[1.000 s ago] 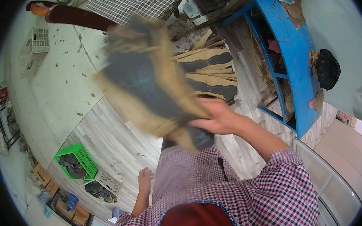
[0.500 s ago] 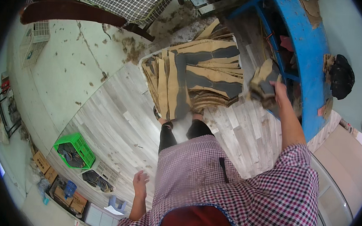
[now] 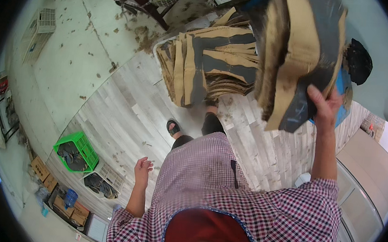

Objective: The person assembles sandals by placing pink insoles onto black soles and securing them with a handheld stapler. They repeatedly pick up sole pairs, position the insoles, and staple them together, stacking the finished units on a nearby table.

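My right hand (image 3: 324, 107) grips a bundle of tan and dark-grey cut pieces (image 3: 301, 47), raised at the upper right. Its thumb presses on the grey face, and brown fuzz shows along the bundle's edges. I cannot tell the material. Beyond my feet, a heap of similar long, wavy-edged pieces (image 3: 189, 73) rests on a pale-rimmed support, some laid crosswise over others. My left hand (image 3: 142, 166) hangs at my side over the floor, holding nothing, its fingers loosely bent and apart.
Blue furniture (image 3: 346, 84) stands at the right, mostly behind the raised bundle, with a black bag (image 3: 358, 61) beside it. At the left are a green crate (image 3: 83, 151) and a white crate (image 3: 110, 177) holding dark pieces. A chair (image 3: 141, 0) stands at the far side; brown fluff litters the floor.
My right hand has lifted the bundle from beside the blue furniture, bringing it up and closer. My body has turned slightly and one foot has shifted. My left hand stays empty.
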The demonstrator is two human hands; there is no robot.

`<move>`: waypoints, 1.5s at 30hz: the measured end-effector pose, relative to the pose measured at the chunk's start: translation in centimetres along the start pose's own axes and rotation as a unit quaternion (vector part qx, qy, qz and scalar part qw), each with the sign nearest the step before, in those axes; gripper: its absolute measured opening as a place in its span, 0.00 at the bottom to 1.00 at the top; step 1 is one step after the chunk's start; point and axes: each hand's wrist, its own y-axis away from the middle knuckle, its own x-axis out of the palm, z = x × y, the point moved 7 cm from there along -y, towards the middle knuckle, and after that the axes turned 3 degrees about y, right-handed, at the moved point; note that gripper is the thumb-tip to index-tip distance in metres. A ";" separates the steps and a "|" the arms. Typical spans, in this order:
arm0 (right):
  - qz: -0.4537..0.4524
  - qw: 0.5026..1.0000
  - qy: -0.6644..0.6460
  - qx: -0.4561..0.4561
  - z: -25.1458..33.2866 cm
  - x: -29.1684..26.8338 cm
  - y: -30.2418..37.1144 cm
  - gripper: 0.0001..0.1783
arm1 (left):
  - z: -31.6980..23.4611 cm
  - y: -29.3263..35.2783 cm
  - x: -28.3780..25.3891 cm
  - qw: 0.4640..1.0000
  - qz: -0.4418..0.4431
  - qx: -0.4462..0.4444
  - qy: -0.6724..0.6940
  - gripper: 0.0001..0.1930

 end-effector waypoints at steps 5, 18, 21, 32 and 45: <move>0.056 0.979 -0.197 -0.023 4.2 11.0 -3.0 0.20 | 0.6 1.9 -5.5 0.999 -0.014 0.030 0.005 0.18; -0.164 0.910 -0.093 0.370 -28.8 -4.4 23.5 0.21 | 13.5 0.4 -20.1 0.998 -0.056 -0.031 -0.020 0.16; -0.110 0.959 -0.086 0.247 -16.8 -4.1 20.3 0.23 | 11.8 -0.2 -18.2 0.999 -0.022 -0.019 -0.020 0.16; -0.050 0.894 -0.445 -0.010 7.5 21.1 1.8 0.16 | 13.6 0.3 -19.2 1.000 -0.008 -0.021 0.011 0.18; 0.451 0.813 0.158 0.333 -25.8 41.4 36.5 0.28 | 26.9 6.5 -23.9 0.976 -0.097 -0.154 0.119 0.19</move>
